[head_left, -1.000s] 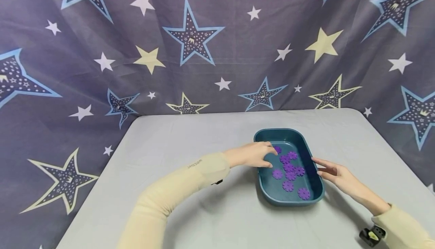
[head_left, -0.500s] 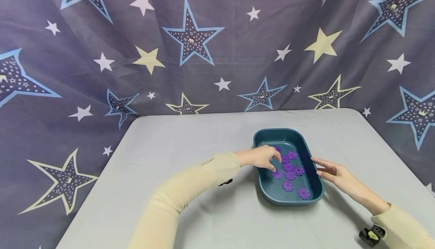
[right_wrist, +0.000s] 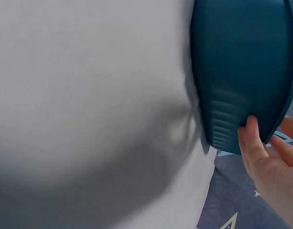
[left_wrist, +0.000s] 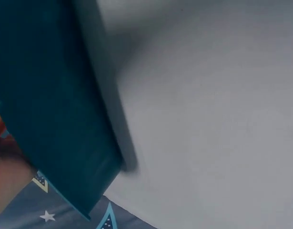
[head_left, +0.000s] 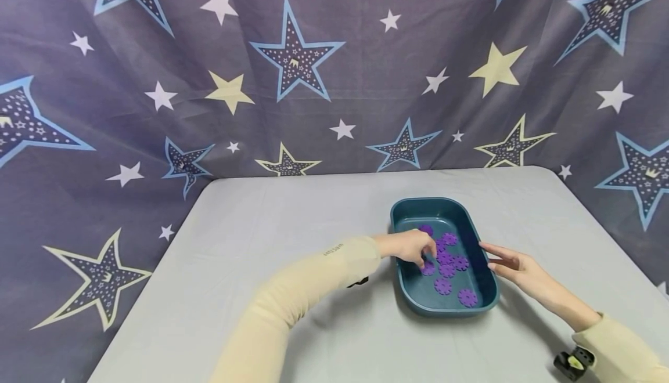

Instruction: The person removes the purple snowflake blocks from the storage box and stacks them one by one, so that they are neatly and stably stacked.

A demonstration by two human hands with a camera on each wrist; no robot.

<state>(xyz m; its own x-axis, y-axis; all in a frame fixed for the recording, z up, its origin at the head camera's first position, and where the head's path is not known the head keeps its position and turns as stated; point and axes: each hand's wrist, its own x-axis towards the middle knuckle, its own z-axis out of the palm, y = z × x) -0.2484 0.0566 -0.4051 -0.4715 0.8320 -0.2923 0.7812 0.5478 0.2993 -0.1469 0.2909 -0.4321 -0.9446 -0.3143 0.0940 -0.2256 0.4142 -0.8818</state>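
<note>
A dark teal rectangular bin (head_left: 418, 297) stands on the table. Several flat purple discs with notched edges, like interlocking building discs (head_left: 442, 286), lie on its floor, some overlapping. My left hand (head_left: 410, 246) reaches over the bin's left rim, fingers bent downward among the discs, a gap showing between thumb and fingers. One disc (head_left: 428, 268) lies right at the thumb tip. My right hand (head_left: 528, 278) touches the bin's right wall with nearly straight fingers. In the right wrist view, fingertips of the right hand (right_wrist: 270, 171) rest on the outer wall near the rim.
The table (head_left: 292, 215) has a pale grey cover. Behind it hangs a dark star-patterned cloth (head_left: 360, 81). A small black device (head_left: 573, 363) sits by the right cuff.
My left hand has moved right and down, deeper into the bin, its fingers bending closer together. The right hand and the bin have stayed in place.
</note>
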